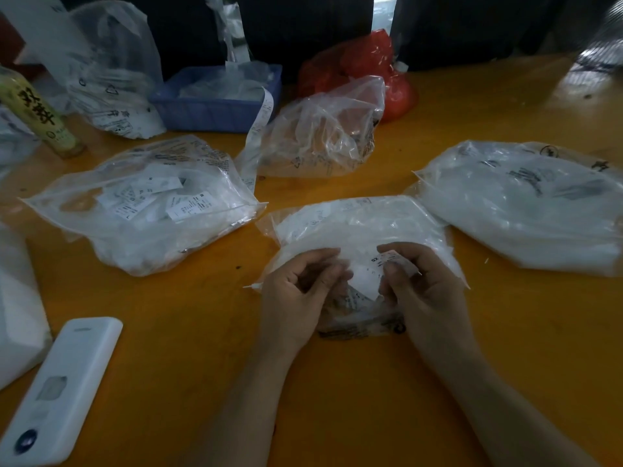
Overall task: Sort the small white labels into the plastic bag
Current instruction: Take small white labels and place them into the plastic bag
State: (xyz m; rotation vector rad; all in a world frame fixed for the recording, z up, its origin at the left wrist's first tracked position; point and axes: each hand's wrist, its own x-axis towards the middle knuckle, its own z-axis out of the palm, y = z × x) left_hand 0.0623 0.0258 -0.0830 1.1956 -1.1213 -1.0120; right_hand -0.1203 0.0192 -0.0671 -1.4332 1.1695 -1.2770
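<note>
A clear plastic bag [357,227] full of small white labels lies on the orange table right in front of me, its mouth toward me. My left hand [296,294] grips the left side of the bag's mouth with curled fingers. My right hand [421,291] pinches the right side of the mouth together with a small white label [392,259] marked XS. More white labels [362,281] show inside the opening between my hands.
Other label-filled clear bags lie at the left [145,207], right [526,203] and centre back [323,129]. A blue basket [215,109], a red bag [371,69], a bottle [37,109] and a white device [64,385] also sit on the table [337,399].
</note>
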